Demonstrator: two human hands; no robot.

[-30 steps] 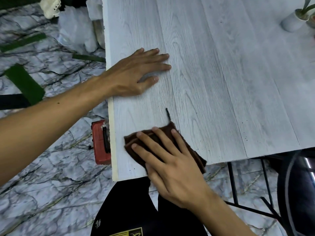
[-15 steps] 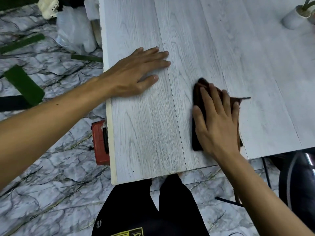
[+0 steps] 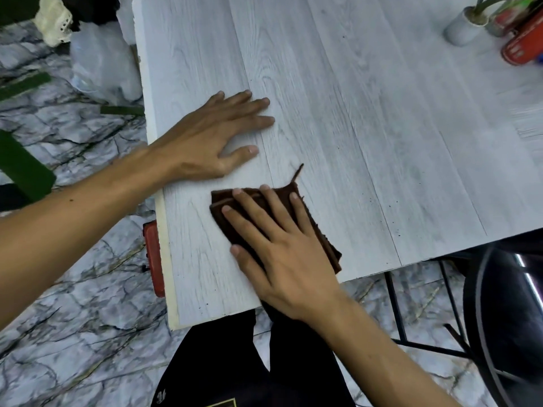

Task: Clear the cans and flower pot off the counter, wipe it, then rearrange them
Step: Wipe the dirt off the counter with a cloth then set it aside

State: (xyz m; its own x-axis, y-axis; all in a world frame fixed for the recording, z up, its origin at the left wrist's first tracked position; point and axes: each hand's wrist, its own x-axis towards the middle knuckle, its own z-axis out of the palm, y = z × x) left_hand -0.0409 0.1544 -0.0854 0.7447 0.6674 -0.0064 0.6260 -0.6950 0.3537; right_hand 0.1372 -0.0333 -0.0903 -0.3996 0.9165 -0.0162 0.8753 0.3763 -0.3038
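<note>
The left hand (image 3: 211, 142) lies flat on the desk (image 3: 382, 142) beside its left edge, fingers (image 3: 249, 105) straight and slightly spread. The right hand (image 3: 282, 259) presses a folded brown cloth (image 3: 318, 230) onto the desk near the near-left corner, its fingers (image 3: 252, 212) straight and spread across the cloth. A white flower pot (image 3: 461, 27) stands at the far right of the desk, just beside a blurred red can (image 3: 520, 48).

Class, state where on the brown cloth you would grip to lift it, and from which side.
Pinch the right edge of the brown cloth, from the right: it lies folded flat on the counter, and the right hand presses on the rest, leaving that strip bare.
</note>
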